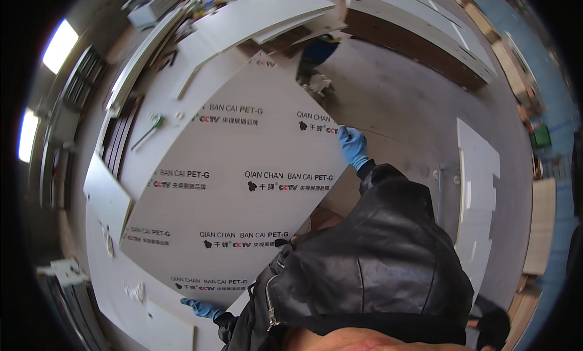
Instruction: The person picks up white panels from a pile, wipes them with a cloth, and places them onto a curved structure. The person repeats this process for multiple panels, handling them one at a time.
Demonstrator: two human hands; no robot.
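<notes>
A large grey-white board [243, 150] printed with rows of lettering lies slantwise before me, above a white work surface [109, 284]. My right hand [353, 147], in a blue glove, grips the board's right edge with the fingers closed around it. My left hand [201, 308], also gloved in blue, is at the board's near lower edge and appears to hold it there; part of its grip is hidden. To the left of the board lies a screwdriver [156, 122] with a green handle. A smaller white panel [108, 196] lies by the board's left corner.
White panels [261, 13] lie stacked at the far side. Long boards with brown sides [419, 47] stand at the far right. A notched white panel [477, 193] is on the right. Crumpled white scraps [135, 291] lie near the left. Grey floor [388, 89] shows beyond my right hand.
</notes>
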